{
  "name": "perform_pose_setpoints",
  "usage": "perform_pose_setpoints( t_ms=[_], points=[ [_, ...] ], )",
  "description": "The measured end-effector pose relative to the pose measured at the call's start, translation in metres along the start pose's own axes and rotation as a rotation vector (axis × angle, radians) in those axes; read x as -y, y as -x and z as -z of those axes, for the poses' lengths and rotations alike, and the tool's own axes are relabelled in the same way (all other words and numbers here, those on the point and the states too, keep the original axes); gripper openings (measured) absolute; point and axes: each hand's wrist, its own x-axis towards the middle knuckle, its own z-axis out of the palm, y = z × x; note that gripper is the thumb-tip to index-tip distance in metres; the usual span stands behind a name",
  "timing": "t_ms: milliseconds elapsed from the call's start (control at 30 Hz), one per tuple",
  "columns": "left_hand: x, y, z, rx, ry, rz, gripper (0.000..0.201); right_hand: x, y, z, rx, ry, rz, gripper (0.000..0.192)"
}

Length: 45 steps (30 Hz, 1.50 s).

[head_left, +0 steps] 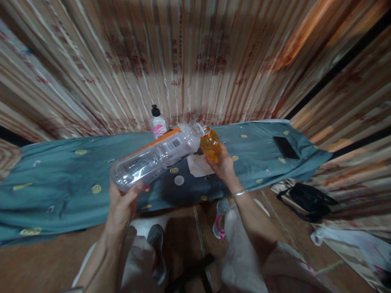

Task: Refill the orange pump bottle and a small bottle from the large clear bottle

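My left hand [125,199] is closed around the base of a large clear plastic bottle [146,162] with an orange-edged label and a barcode. The bottle is tilted, its neck up and to the right. In my right hand [224,165] is a small amber bottle [210,144], fingers wrapped round it from below. The two bottle mouths meet or nearly meet; I cannot tell if they touch. Below them lie a white cloth or paper [200,166] and a round white cap [179,180].
A small bottle with a black top [158,122] stands behind the large one. On the right of the teal-covered table [76,175] lies a black phone [286,147]. Curtains [195,61] hang behind. A black bag [305,200] sits on the right.
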Motion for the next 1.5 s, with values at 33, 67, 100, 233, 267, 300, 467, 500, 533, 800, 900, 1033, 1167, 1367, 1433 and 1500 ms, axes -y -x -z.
perform_pose_setpoints(
  t_ms=[33,67,100,233,267,300,467,500,533,800,900,1033,1167,1367,1433,1500],
  points=[
    [-0.0001,0.0000,-0.0001,-0.002,0.001,0.004,0.069,0.0003,-0.0001,0.0002,-0.001,0.001,0.002,0.060],
    [-0.0002,-0.0001,-0.0004,-0.006,0.007,0.005,0.069,0.0005,-0.0002,0.0004,-0.001,0.002,0.005,0.059],
    [-0.0004,-0.0003,-0.0009,-0.011,0.014,0.006,0.070,0.0007,-0.0002,0.0005,0.000,0.003,0.005,0.058],
    [-0.0009,-0.0010,-0.0033,-0.015,0.018,0.008,0.072,-0.0008,0.0001,-0.0004,0.004,-0.002,0.002,0.060],
    [-0.0008,-0.0010,-0.0037,-0.017,0.015,0.007,0.071,-0.0017,0.0002,-0.0009,0.002,-0.006,0.007,0.061],
    [-0.0008,-0.0010,-0.0039,-0.022,0.014,0.007,0.071,-0.0026,0.0003,-0.0014,-0.002,-0.009,0.013,0.062],
    [-0.0018,-0.0005,-0.0047,-0.033,0.016,0.010,0.071,-0.0042,0.0007,-0.0024,-0.009,-0.001,0.024,0.062],
    [-0.0023,-0.0004,-0.0049,-0.035,0.013,0.015,0.071,-0.0039,0.0008,-0.0022,-0.008,0.002,0.022,0.061],
    [-0.0029,-0.0003,-0.0052,-0.041,0.010,0.020,0.072,-0.0036,0.0008,-0.0020,-0.007,0.003,0.022,0.061],
    [-0.0058,-0.0002,-0.0079,-0.056,0.028,0.043,0.075,-0.0027,0.0012,-0.0013,-0.017,0.022,0.032,0.060],
    [-0.0066,-0.0003,-0.0083,-0.059,0.021,0.044,0.076,-0.0022,0.0011,-0.0010,-0.010,0.023,0.033,0.058],
    [-0.0071,-0.0002,-0.0085,-0.055,0.007,0.054,0.075,-0.0011,0.0006,-0.0004,-0.008,0.021,0.032,0.057],
    [-0.0063,0.0000,-0.0081,-0.062,0.018,0.050,0.075,-0.0007,0.0002,-0.0005,-0.010,0.014,0.027,0.057],
    [-0.0044,0.0006,-0.0063,-0.035,-0.009,0.030,0.071,-0.0008,0.0001,-0.0007,-0.004,0.007,0.012,0.060],
    [-0.0038,0.0010,-0.0061,-0.033,-0.001,0.017,0.070,-0.0011,0.0002,-0.0007,0.003,0.017,0.009,0.060],
    [-0.0033,0.0012,-0.0060,-0.035,0.000,0.012,0.069,-0.0017,0.0005,-0.0009,0.007,0.025,0.010,0.060]
  ],
)
